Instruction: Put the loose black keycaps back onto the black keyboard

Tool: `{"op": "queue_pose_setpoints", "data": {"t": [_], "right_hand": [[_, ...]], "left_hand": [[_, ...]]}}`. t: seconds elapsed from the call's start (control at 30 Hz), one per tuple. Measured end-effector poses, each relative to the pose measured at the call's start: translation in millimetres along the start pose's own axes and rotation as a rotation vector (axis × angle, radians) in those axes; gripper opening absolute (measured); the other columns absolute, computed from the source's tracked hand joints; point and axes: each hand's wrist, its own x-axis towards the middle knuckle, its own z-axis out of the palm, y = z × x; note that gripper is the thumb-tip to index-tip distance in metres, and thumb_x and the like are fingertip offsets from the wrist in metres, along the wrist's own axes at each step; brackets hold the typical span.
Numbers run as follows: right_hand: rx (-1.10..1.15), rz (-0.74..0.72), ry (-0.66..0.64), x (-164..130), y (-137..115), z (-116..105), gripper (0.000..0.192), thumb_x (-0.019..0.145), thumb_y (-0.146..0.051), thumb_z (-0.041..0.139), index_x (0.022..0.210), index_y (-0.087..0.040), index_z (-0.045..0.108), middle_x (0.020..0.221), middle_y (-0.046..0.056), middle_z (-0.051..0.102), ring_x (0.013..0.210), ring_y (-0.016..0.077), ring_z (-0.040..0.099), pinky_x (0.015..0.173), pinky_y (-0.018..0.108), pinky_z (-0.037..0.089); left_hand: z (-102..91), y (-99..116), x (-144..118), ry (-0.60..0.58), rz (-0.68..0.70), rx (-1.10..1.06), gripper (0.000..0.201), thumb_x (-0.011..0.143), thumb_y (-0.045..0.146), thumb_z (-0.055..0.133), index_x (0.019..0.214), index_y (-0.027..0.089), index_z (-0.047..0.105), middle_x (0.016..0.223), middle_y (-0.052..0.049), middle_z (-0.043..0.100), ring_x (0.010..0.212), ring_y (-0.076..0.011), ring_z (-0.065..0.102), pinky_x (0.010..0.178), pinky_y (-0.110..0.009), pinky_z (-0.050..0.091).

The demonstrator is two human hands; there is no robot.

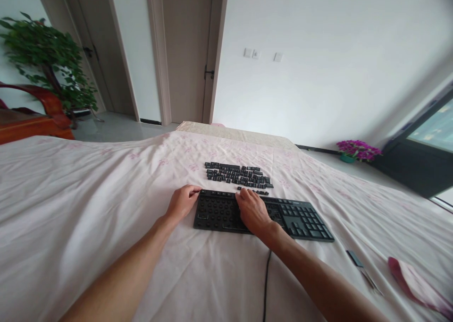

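Note:
A black keyboard [219,211] lies on the cloth, most of its left and middle part stripped of keycaps, while the keys on its right end are in place. My left hand [182,203] is at its far left corner, thumb and fingers closed on the edge. My right hand [252,208] lies over the middle of the keyboard, fingers curled together at the top row; what is under the fingertips is hidden. Beyond the keyboard, loose black keycaps [235,173] sit in rough rows, a few of them close to my right fingers.
A pale flowered cloth [141,180] with folds covers the surface. A keycap puller-like tool with wire prongs [363,267] and a pink cloth [417,284] lie at the right. The keyboard's cable [266,284] runs toward me. Beyond stand a plant, a wooden chair and purple flowers.

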Motion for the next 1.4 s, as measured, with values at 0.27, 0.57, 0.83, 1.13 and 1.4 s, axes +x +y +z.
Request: {"op": "queue_pose_setpoints", "data": {"t": [0.27, 0.57, 0.83, 1.13, 1.4], "right_hand": [[0.053, 0.026, -0.002, 0.8, 3.0, -7.0, 0.028, 0.083, -0.009, 0.047, 0.104, -0.017, 0.063, 0.103, 0.012, 0.06, 0.095, 0.0236, 0.054, 0.081, 0.034, 0.036], [0.223, 0.109, -0.032, 0.1, 18.0, -7.2, 0.028, 0.093, -0.021, 0.044, 0.106, -0.024, 0.068, 0.101, 0.006, 0.064, 0.093, 0.0173, 0.059, 0.078, 0.026, 0.04], [0.369, 0.157, 0.014, 17.1, 32.0, 2.4, 0.02, 0.09, -0.03, 0.055, 0.096, -0.026, 0.073, 0.1, 0.002, 0.067, 0.091, 0.016, 0.062, 0.075, 0.023, 0.041], [0.529, 0.223, 0.083, 17.9, 37.8, 15.7, 0.02, 0.088, -0.029, 0.056, 0.092, -0.025, 0.075, 0.096, 0.001, 0.07, 0.088, 0.0161, 0.063, 0.079, 0.024, 0.043], [0.476, 0.219, 0.07, 16.1, 31.2, 11.2, 0.021, 0.09, -0.029, 0.055, 0.094, -0.024, 0.075, 0.096, 0.003, 0.068, 0.088, 0.0156, 0.062, 0.08, 0.023, 0.042]], "left_hand": [[-1.0, 0.4, -1.3, -0.002, 0.0, 0.018, 0.027, 0.081, 0.024, 0.054, 0.099, 0.022, 0.074, 0.102, -0.003, 0.076, 0.092, -0.0185, 0.07, 0.084, -0.027, 0.052], [-0.3, -0.4, -2.3, -0.003, 0.039, 0.041, 0.028, 0.082, 0.024, 0.052, 0.1, 0.023, 0.074, 0.104, -0.003, 0.075, 0.095, -0.0181, 0.07, 0.085, -0.026, 0.051], [1.3, -4.3, -0.7, -0.001, 0.039, 0.027, 0.027, 0.082, 0.024, 0.052, 0.1, 0.023, 0.073, 0.104, -0.003, 0.075, 0.093, -0.0182, 0.07, 0.084, -0.026, 0.051], [1.0, -4.7, -0.6, 0.001, 0.034, 0.026, 0.027, 0.082, 0.026, 0.054, 0.1, 0.022, 0.073, 0.103, -0.003, 0.075, 0.092, -0.0185, 0.07, 0.084, -0.027, 0.051], [0.7, -4.8, 0.2, 0.004, 0.034, 0.024, 0.027, 0.082, 0.025, 0.053, 0.1, 0.022, 0.073, 0.102, -0.003, 0.075, 0.092, -0.0183, 0.07, 0.083, -0.027, 0.051]]}}
